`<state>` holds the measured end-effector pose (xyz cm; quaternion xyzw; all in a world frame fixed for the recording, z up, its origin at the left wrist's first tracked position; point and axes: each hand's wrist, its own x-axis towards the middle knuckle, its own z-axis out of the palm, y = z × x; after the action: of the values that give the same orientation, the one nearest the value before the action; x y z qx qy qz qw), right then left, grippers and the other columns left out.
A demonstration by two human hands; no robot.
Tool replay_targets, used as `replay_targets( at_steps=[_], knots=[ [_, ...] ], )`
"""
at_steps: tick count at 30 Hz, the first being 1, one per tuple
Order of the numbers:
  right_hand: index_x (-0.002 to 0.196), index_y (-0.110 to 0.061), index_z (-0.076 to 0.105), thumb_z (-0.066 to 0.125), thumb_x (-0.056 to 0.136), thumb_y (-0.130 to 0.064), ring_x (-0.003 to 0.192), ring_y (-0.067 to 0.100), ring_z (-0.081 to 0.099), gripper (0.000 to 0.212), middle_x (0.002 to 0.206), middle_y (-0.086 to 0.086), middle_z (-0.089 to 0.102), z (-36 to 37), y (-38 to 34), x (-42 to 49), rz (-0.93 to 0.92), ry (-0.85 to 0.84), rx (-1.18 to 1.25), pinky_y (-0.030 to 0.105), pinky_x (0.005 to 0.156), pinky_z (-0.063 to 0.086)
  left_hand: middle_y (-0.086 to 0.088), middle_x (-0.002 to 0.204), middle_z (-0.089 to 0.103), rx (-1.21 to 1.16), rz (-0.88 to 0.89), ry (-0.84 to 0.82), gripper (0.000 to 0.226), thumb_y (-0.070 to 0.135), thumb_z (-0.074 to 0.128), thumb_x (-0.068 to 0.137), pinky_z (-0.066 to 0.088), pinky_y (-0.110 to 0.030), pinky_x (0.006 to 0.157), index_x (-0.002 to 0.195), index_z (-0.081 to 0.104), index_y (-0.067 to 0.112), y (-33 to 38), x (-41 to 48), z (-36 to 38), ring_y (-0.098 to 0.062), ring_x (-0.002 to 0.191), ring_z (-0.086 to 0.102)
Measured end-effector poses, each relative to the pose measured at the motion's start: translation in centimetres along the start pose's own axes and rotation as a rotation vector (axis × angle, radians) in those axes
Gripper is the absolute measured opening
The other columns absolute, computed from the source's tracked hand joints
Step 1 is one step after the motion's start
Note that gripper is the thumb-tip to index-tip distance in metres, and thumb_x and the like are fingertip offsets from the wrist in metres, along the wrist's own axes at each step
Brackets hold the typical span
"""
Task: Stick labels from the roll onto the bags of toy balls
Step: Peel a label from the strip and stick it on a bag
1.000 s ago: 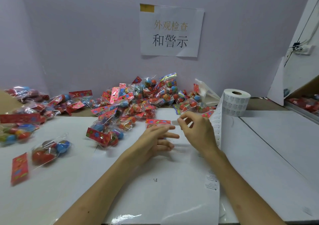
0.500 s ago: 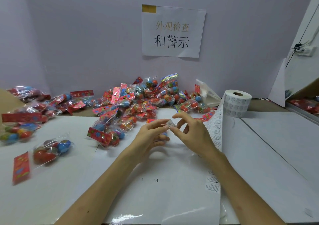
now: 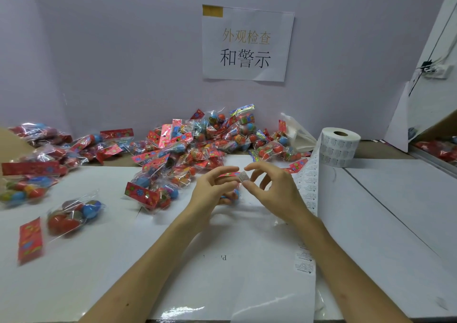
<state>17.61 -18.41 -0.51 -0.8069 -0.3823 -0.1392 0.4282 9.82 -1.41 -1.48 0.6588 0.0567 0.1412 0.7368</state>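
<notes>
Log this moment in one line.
left hand: holds bag | right hand: pinches label by bag's header | label roll: upright, right of hands

A packing and labelling station of a small factory or workshop. Shown by the printed sign (image 3: 247,44) taped on the plain lilac wall (image 3: 123,62), in Chinese, about appearance check and warning. Shown also by the many same bags of toy balls (image 3: 210,144), heaped at the back of the white surface (image 3: 395,211) and spread to its left side. Near the heap, a roll (image 3: 340,147) of small printed labels, with a strip (image 3: 308,189) pulled out along the surface. At far right, a socket (image 3: 436,71) with cables on the side wall.
</notes>
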Motion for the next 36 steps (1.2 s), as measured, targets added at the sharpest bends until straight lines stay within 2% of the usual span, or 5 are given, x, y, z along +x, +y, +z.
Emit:
replay_targets(
  at_steps=[12,16,23,28,36],
  knots=[
    [0.084,-0.02,0.07,0.076,0.086,-0.012,0.068,0.011,0.063,0.01,0.089,-0.012,0.066,0.3,0.1,0.2,-0.056,0.067,0.008,0.015,0.063,0.044,0.002,0.109,0.078,0.029,0.024,0.008,0.043,-0.01,0.056,0.094,0.06,-0.028,0.067,0.119,0.07,0.022,-0.1,-0.1,0.0,-0.019,0.072,0.072],
    [0.085,-0.02,0.07,0.075,0.087,-0.013,0.071,0.009,0.063,0.009,0.089,-0.013,0.067,0.4,0.0,0.2,-0.05,0.07,0.047,0.009,0.062,0.041,0.003,0.116,0.073,0.077,0.072,0.18,0.054,-0.02,0.05,0.087,0.059,-0.025,0.06,0.116,0.069,0.022,0.2,0.1,-0.2,-0.012,0.072,0.072],
    [0.146,-0.035,0.043,0.065,0.096,-0.025,0.072,0.008,0.065,0.056,0.093,-0.015,0.065,0.5,0.0,0.1,0.19,-0.142,0.055,0.019,0.068,0.052,-0.001,0.121,0.061,0.769,0.143,0.446,0.024,0.014,0.059,0.097,0.052,-0.036,0.086,0.121,0.059,0.018,-0.9,0.7,-1.8,-0.02,0.11,0.06],
    [0.158,-0.04,0.017,0.065,0.096,-0.026,0.082,0.01,0.066,0.08,0.095,-0.014,0.068,0.7,-0.4,-0.3,0.259,-0.301,0.008,0.032,0.084,0.053,-0.002,0.119,0.067,1.052,-0.067,0.389,0.047,0.049,0.053,0.101,0.05,-0.049,0.099,0.137,0.046,0.02,-0.9,0.7,-2.1,-0.027,0.111,0.062],
    [0.156,-0.036,0.024,0.068,0.095,-0.022,0.09,0.007,0.071,0.077,0.119,-0.007,0.069,0.7,-0.8,0.0,0.289,-0.238,0.164,0.023,0.077,0.05,0.002,0.102,0.061,0.436,-0.031,0.296,0.051,0.018,0.076,0.091,0.053,-0.028,0.068,0.132,0.046,0.018,-0.2,0.5,-1.6,-0.015,0.093,0.063]
  ],
)
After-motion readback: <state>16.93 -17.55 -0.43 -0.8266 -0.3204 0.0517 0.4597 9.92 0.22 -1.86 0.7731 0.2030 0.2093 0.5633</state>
